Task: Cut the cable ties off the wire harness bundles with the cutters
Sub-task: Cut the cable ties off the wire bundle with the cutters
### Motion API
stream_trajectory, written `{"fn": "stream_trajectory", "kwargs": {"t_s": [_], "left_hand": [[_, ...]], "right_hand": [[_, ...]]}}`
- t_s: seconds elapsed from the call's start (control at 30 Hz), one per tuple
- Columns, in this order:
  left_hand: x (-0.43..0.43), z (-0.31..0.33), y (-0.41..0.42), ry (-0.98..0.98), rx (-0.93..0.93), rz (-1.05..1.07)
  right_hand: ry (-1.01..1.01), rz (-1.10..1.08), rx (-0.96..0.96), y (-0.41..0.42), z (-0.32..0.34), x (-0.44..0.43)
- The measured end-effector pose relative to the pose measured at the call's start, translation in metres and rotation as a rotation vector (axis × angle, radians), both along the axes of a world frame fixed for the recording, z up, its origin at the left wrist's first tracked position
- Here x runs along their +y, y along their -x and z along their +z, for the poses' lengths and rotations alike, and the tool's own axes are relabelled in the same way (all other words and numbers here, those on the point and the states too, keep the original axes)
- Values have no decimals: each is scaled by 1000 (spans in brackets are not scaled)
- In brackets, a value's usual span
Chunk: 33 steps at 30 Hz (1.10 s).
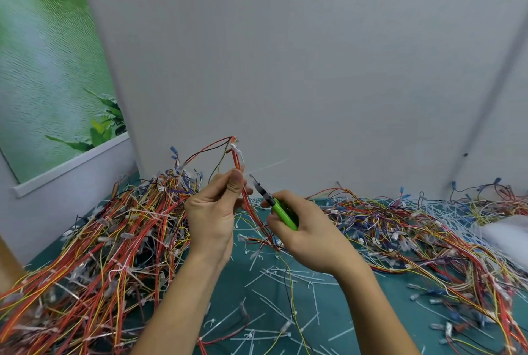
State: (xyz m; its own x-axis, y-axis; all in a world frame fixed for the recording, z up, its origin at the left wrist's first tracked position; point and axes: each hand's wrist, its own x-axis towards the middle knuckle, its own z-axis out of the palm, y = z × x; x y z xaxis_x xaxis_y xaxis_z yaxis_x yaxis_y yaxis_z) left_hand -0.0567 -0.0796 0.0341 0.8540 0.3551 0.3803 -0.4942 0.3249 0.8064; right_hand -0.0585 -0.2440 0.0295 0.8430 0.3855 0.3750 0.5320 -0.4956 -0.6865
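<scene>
**Left hand** (214,208): It is raised above the table. The thumb is pressed against the curled fingers, pinching the thin red and orange wire harness bundle (236,160) part-way along its length. The bundle stands nearly upright out of the pinch and folds over above the thumb. Its lower part hangs between the two hands down to the teal table mat (257,297). A white cable tie (239,153) sits on the bundle near its top, above the left thumb.

**Right hand** (308,237): The fingers are curled round the green-handled cutters (281,213), and the thumb lies against the near handle. The dark blades point up and to the left. Their tip is just beside the bundle and the left thumb, with a small gap visible between them. The blades are too blurred to tell whether they are parted.

**Surroundings:**
- A large heap of multi-coloured wire harnesses (108,240) lies on the mat to the left.
- A second heap (414,229) spreads across the right.
- Loose white cable ties (285,274) are scattered on the mat between and below the forearms.
- A plain white wall panel (285,68) stands behind.
- A green leaf-printed poster (43,68) hangs at the far left.
</scene>
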Motion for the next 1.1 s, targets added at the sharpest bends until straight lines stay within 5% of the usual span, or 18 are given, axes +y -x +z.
{"fn": "stream_trajectory", "kwargs": {"t_s": [1.1], "left_hand": [[0,-8,-10,-120,31,0]], "right_hand": [[-328,29,379,6,5,13]]}}
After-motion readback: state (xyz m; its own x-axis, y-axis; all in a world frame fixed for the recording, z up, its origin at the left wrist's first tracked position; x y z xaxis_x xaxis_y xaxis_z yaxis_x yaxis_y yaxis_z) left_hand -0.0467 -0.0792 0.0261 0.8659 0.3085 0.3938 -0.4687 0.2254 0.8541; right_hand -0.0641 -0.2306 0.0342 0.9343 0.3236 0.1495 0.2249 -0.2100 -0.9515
